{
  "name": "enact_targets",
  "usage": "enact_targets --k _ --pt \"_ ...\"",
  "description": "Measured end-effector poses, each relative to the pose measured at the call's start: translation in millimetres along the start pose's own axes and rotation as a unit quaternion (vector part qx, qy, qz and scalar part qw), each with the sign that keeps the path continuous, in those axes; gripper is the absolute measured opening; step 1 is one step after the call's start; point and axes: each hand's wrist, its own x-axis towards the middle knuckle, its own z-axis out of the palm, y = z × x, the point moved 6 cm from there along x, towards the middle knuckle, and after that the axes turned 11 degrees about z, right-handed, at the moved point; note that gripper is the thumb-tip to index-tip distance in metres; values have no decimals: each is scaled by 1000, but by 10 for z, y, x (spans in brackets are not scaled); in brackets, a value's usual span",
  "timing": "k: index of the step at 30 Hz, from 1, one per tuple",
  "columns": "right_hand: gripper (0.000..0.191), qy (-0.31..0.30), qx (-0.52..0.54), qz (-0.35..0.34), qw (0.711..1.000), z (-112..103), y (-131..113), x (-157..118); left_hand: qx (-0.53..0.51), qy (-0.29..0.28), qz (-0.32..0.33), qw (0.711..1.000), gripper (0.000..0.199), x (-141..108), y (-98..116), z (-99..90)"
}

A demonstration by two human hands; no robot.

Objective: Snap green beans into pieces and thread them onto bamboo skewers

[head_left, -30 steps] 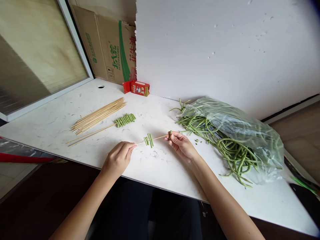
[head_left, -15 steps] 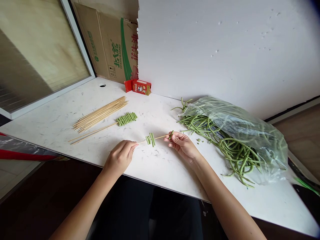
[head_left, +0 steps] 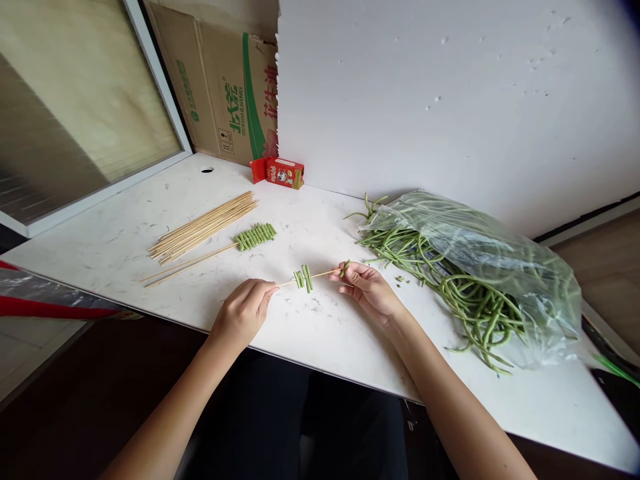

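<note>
My left hand [head_left: 244,308] is closed on the near end of a thin wooden skewer [head_left: 326,273]. Several short green bean pieces [head_left: 303,278] are threaded side by side on its middle. My right hand [head_left: 369,291] pinches another bean piece [head_left: 345,269] at the skewer's far tip. Left of them on the white table [head_left: 295,333] lie skewered beans [head_left: 255,237], packed in a row. A bundle of bare skewers [head_left: 203,228] is behind their sticks.
Long green beans [head_left: 483,310] spill from a clear plastic bag [head_left: 547,293] on the right. A small red box [head_left: 285,173] stands at the back near a cardboard box [head_left: 225,93]. A white panel [head_left: 425,100] rises behind the table.
The camera view has shifted slightly. Both hands keep nearly the same pose, with the bean piece still at the skewer's tip.
</note>
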Motion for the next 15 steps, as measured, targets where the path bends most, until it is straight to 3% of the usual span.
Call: enact_targets --k 15 --pt "25 -9 7 -7 1000 42 -41 -20 8 3 5 1000 19 -1 0 -3"
